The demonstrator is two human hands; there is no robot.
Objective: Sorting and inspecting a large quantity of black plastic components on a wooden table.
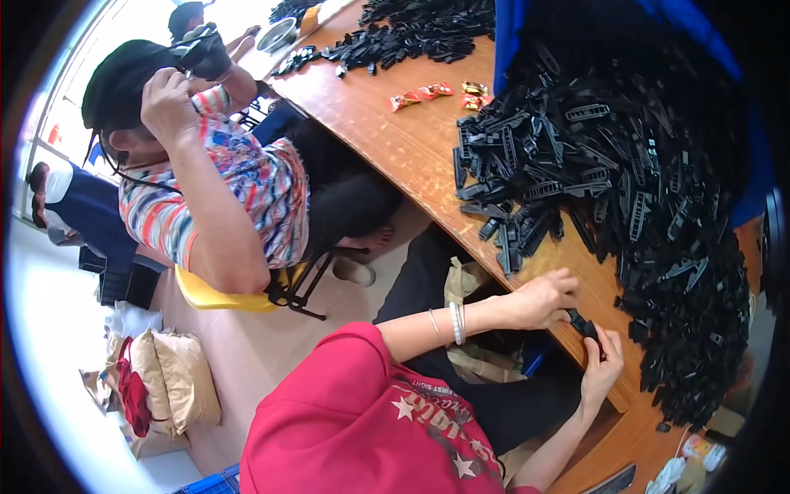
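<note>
At the edge of the wooden table, a small black plastic part (583, 324) is held between my two hands. My left hand (539, 300), with bracelets at its wrist, is closed and has its fingertips at the part's upper end. The lower end is pinched between the thumb and fingers of my right hand (603, 366). Just beyond lies a large heap of black plastic parts (592, 177), some long with ladder-like slots. My fingers cover much of the held part, so its full shape is hidden.
A blue sack (508, 37) surrounds the heap's far side. Wrapped sweets (421, 96) lie on the table (387, 144). To the left, a co-worker sits on a yellow chair (218, 292), hands raised. Paper sacks (185, 379) and a blue crate (216, 483) are lower left.
</note>
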